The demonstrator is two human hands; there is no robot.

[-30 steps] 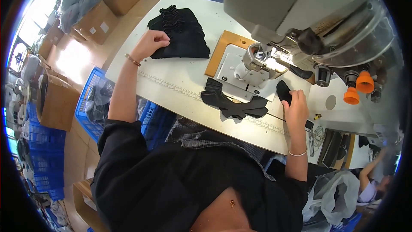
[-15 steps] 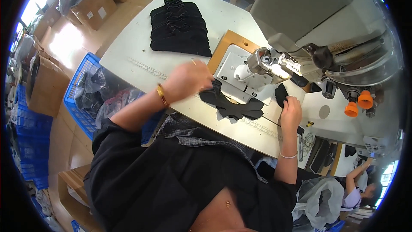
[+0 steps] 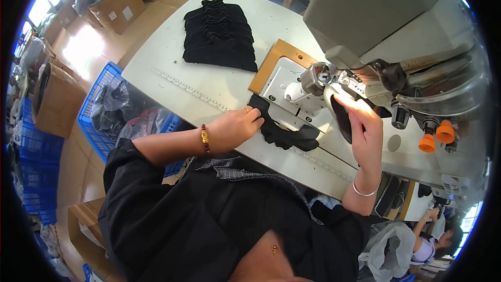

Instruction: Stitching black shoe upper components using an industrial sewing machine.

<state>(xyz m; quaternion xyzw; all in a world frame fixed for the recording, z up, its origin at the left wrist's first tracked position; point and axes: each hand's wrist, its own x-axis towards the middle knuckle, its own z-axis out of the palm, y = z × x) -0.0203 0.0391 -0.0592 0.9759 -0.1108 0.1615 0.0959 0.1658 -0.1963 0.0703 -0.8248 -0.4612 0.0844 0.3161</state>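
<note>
Left hand (image 3: pixel 236 129), moved rightward, pinches curved pieces (image 3: pixel 285 137) alongside; right hand (image 3: pixel 368 136) pinches black piece (image 3: pixel 342 119)

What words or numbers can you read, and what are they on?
I can't read any clearly.
Ruler strip on the table: marks too small.
White labels on a cardboard box: too small.
Pale label near the right edge: too blurred.

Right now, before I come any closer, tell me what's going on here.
A person is working at a table with a machine. Their left hand is at the left end of some curved black pieces. Their right hand holds a dark piece close to the machine's working end. A fanned black stack lies farther off, toward the left.
</note>
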